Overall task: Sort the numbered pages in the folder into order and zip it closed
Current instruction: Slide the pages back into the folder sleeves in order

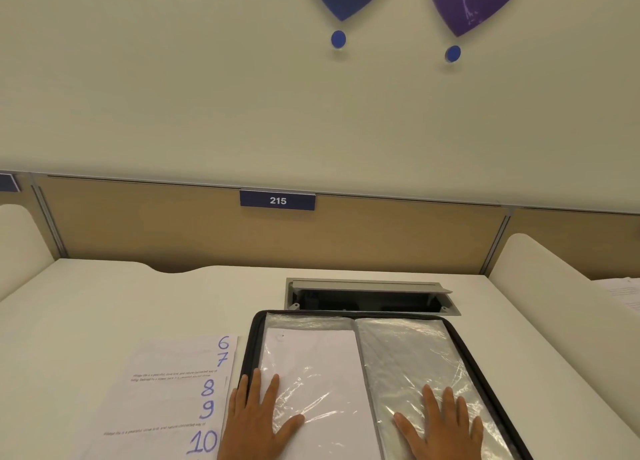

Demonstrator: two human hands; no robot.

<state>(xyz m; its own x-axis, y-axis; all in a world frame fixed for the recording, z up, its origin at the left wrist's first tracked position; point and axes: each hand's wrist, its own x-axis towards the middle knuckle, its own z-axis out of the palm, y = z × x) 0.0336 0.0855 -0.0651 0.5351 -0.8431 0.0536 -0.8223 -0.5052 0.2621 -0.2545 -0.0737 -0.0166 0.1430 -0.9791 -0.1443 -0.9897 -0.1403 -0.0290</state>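
Folder (460, 342) lies unzipped; left hand (258, 421), right hand (441, 425) flat on sleeves, fingers straight, gripping nothing.

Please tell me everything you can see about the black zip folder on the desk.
The folder lies open and flat on the white desk, just before the cable box. It has a black zipped edge and clear, shiny plastic sleeves; the left sleeve holds a white sheet. The left hand and the right hand press flat on its two halves.
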